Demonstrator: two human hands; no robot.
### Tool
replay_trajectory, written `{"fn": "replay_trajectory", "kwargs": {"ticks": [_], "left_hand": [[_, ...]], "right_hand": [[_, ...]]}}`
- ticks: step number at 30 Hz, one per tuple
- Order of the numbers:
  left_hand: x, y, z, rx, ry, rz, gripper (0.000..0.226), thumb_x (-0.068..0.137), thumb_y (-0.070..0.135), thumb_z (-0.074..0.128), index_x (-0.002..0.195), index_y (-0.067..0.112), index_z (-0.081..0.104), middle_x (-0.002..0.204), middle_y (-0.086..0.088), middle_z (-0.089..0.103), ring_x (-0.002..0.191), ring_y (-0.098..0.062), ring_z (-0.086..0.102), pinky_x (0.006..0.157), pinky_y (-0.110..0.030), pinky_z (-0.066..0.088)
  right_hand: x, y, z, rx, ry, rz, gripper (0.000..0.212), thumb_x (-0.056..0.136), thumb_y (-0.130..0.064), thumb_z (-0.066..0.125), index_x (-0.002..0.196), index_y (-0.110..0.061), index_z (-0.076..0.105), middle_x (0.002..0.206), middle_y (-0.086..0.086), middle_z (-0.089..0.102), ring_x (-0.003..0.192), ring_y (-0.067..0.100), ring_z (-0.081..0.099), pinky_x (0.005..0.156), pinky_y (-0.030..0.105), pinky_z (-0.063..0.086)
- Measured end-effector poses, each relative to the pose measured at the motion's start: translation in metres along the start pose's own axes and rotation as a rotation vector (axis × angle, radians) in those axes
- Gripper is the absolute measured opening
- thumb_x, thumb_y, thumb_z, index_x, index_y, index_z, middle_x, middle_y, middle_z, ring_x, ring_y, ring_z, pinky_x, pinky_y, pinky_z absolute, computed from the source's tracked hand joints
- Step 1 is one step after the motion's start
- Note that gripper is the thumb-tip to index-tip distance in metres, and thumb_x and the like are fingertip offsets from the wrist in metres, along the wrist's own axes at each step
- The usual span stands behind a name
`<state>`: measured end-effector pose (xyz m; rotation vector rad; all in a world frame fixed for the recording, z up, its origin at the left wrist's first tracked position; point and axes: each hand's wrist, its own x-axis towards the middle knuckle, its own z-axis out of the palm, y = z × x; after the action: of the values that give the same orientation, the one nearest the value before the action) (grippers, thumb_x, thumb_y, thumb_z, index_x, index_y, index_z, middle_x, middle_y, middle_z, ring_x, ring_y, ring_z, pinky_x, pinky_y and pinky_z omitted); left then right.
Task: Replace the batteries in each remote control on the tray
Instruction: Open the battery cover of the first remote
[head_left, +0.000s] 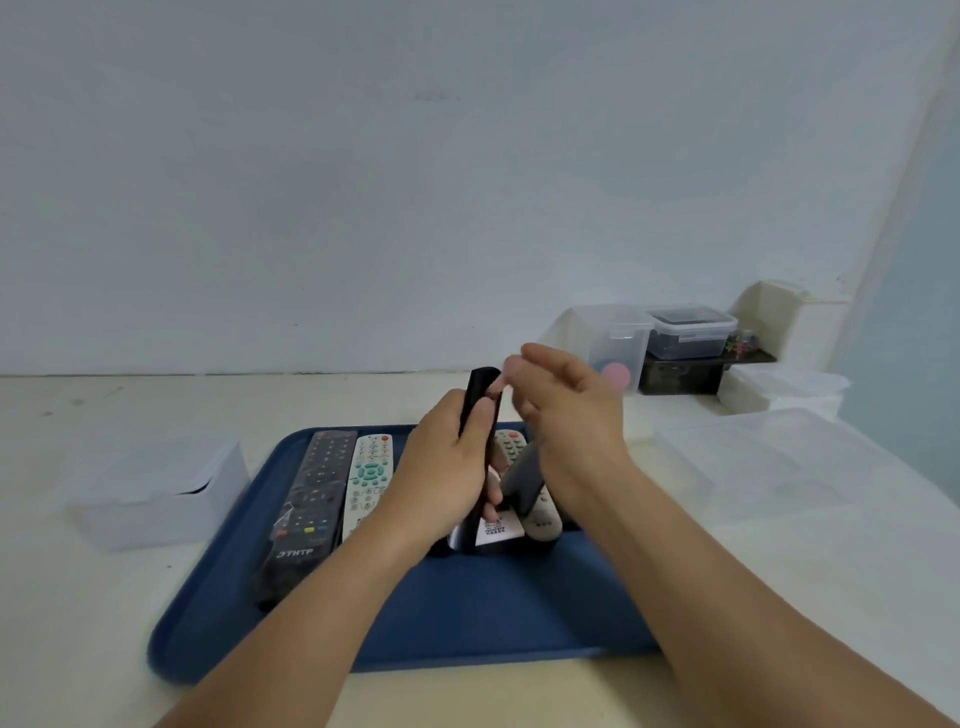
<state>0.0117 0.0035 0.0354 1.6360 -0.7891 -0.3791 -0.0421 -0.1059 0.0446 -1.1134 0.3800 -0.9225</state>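
Above the far half of the blue tray (467, 613), the left hand (441, 467) grips a slim black remote (480, 395), fingers and thumb curled round its body so that it stands nearly upright. The right hand (566, 415) is just beside its upper end with the fingertips (511, 371) at the top of the casing. They look bent towards it, but motion blur hides whether they pinch anything, so I cannot tell its state. Whether the battery cover is on or off this remote cannot be made out either.

On the tray's left side lie a long black remote (306, 509) in a clear wrapper and, just beside it, a white remote with green buttons (370, 478), both face up and apparently untouched. Under the hands, partly hidden, are a grey remote (540, 512), a dark grey one (522, 480) leaning over it, and something with a white printed label (498, 527), which I cannot identify.

My reading is that the task is early: one remote is in hand and being worked at the end, and at least four others are yet to be dealt with. No loose batteries are visible. Left of the tray on the desk (104, 623) sits a white box (161, 488); right of it are clear plastic containers (769, 457), and whether either holds batteries cannot be told.
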Motion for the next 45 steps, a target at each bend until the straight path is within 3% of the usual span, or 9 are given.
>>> {"fn": "replay_trajectory", "kwargs": {"ticks": [3, 7, 10, 14, 21, 26, 32, 39, 45], "left_hand": [[0.003, 0.004, -0.008, -0.253, -0.09, -0.157, 0.033, 0.109, 0.031, 0.038, 0.114, 0.004, 0.055, 0.071, -0.011, 0.063, 0.05, -0.022, 0.052, 0.044, -0.031, 0.045], [0.003, 0.008, -0.012, -0.402, -0.173, -0.241, 0.037, 0.108, 0.031, 0.041, 0.124, 0.002, 0.056, 0.069, -0.01, 0.063, 0.05, -0.02, 0.05, 0.042, -0.027, 0.043], [0.005, 0.005, -0.014, -0.416, -0.218, -0.266, 0.034, 0.107, 0.032, 0.043, 0.12, 0.004, 0.057, 0.074, -0.011, 0.062, 0.052, -0.019, 0.05, 0.042, -0.027, 0.042], [0.008, 0.001, -0.024, -0.394, -0.306, -0.309, 0.034, 0.104, 0.039, 0.05, 0.113, 0.01, 0.064, 0.081, -0.011, 0.061, 0.055, -0.018, 0.051, 0.041, -0.025, 0.042], [0.02, -0.001, -0.058, -1.075, -0.126, -0.324, 0.074, 0.083, 0.058, 0.064, 0.12, -0.006, 0.065, 0.117, -0.023, 0.069, 0.076, -0.028, 0.067, 0.049, -0.026, 0.056], [0.018, -0.004, -0.021, -0.517, -0.074, -0.034, 0.024, 0.104, 0.028, 0.049, 0.123, 0.022, 0.064, 0.109, -0.002, 0.075, 0.074, -0.013, 0.064, 0.056, -0.029, 0.038], [0.023, -0.002, -0.019, -0.848, -0.023, -0.121, 0.034, 0.108, 0.035, 0.038, 0.124, 0.016, 0.061, 0.084, -0.005, 0.061, 0.069, -0.015, 0.059, 0.074, -0.037, 0.054], [0.02, -0.005, -0.008, -0.808, -0.015, -0.138, 0.035, 0.109, 0.034, 0.037, 0.131, 0.026, 0.063, 0.119, -0.01, 0.064, 0.114, -0.028, 0.061, 0.111, -0.048, 0.044], [0.02, -0.005, -0.008, -0.751, -0.014, -0.112, 0.036, 0.11, 0.032, 0.033, 0.136, 0.03, 0.059, 0.1, -0.002, 0.071, 0.093, -0.015, 0.067, 0.106, -0.044, 0.049]], "right_hand": [[0.021, -0.011, -0.017, 0.507, 0.026, 0.353, 0.015, 0.094, 0.004, 0.059, 0.108, -0.001, 0.062, 0.09, 0.013, 0.064, 0.074, 0.016, 0.061, 0.081, 0.03, 0.058], [0.028, -0.001, -0.027, 0.435, 0.028, 0.599, 0.04, 0.096, 0.013, 0.025, 0.116, 0.008, 0.059, 0.082, 0.01, 0.046, 0.061, 0.011, 0.041, 0.043, 0.018, 0.051], [0.028, 0.001, -0.025, 0.024, -0.002, 0.474, 0.036, 0.097, -0.001, 0.03, 0.111, 0.006, 0.063, 0.062, 0.001, 0.032, 0.049, 0.008, 0.021, 0.033, 0.017, 0.021], [0.02, -0.011, -0.021, -0.414, -0.259, 0.171, 0.044, 0.094, -0.046, 0.062, 0.087, -0.002, 0.065, 0.061, 0.0, 0.039, 0.042, 0.007, 0.023, 0.038, 0.019, 0.022], [0.015, -0.014, -0.03, -0.375, -0.319, 0.196, 0.027, 0.091, -0.024, 0.07, 0.079, 0.0, 0.066, 0.071, 0.011, 0.06, 0.041, 0.007, 0.022, 0.035, 0.017, 0.02], [-0.016, 0.001, -0.002, -0.503, -0.491, 0.246, 0.031, 0.09, -0.027, 0.071, 0.082, 0.003, 0.069, 0.073, 0.015, 0.07, 0.039, 0.007, 0.033, 0.038, 0.02, 0.027], [-0.021, -0.009, -0.002, -0.75, -0.118, -0.606, 0.023, 0.078, -0.023, 0.085, 0.075, -0.016, 0.063, 0.058, -0.017, 0.057, 0.046, 0.006, 0.042, 0.055, 0.009, 0.035], [-0.021, 0.006, -0.001, -0.717, -0.286, -0.599, 0.014, 0.085, -0.009, 0.074, 0.081, -0.018, 0.064, 0.074, -0.004, 0.07, 0.045, 0.01, 0.032, 0.045, 0.019, 0.03], [-0.023, 0.01, 0.003, -0.691, -0.254, -0.57, 0.019, 0.084, -0.008, 0.075, 0.077, -0.021, 0.064, 0.08, -0.009, 0.072, 0.049, 0.003, 0.043, 0.051, 0.01, 0.031]]}}
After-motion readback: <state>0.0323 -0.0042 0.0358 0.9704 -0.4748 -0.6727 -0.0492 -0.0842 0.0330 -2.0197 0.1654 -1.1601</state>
